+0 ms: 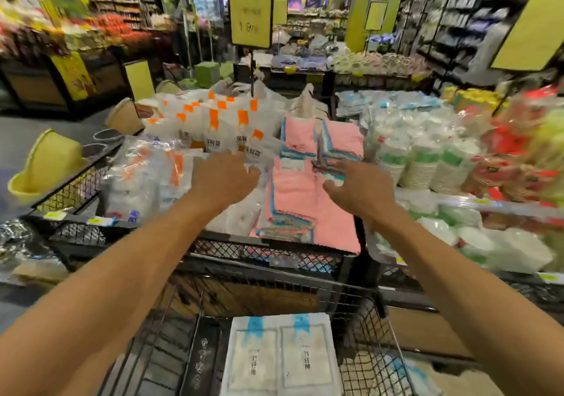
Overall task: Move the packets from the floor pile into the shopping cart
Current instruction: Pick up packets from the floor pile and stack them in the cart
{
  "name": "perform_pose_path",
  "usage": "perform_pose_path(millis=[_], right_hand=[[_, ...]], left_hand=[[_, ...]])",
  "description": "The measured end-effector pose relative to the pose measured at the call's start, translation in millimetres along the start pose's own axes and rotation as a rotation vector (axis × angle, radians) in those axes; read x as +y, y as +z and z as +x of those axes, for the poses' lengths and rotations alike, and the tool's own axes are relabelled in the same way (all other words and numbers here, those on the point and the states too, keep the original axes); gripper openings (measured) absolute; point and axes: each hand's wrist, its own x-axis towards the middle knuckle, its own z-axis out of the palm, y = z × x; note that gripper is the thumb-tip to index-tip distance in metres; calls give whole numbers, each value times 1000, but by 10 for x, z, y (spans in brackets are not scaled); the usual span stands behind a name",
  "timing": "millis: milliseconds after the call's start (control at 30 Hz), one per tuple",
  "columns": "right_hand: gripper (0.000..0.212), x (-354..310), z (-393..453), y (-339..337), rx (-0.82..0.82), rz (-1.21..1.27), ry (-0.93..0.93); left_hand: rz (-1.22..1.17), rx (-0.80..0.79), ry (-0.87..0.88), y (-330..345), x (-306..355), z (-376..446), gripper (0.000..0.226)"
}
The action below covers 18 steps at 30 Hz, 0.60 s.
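Both my arms reach forward over the black wire shopping cart at the bottom of the view. In the cart lie two white packets with blue tops, side by side, next to a dark packet. My left hand hovers with spread fingers over clear packets with orange labels on a display bin. My right hand is also spread, above stacked pink cloth packets. Neither hand holds anything. The picture is blurred by motion.
A black mesh display bin stands right in front of the cart. Stacks of paper cups and white plastic goods fill the right side. Yellow bowls sit at the left. Yellow price signs hang above, shelves stand behind.
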Motion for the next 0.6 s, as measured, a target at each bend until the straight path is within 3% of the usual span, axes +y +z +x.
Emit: perform_pose_path(millis=[167, 300, 600], right_hand=[[55, 311, -324, -637, 101, -35, 158], [62, 649, -836, -996, 171, -110, 311], [59, 1376, -2858, -1518, 219, -146, 896]], left_hand=[[91, 41, 161, -515, 474, 86, 56], [18, 92, 380, -638, 906, -50, 53], [-162, -30, 822, -687, 2283, -1119, 58]])
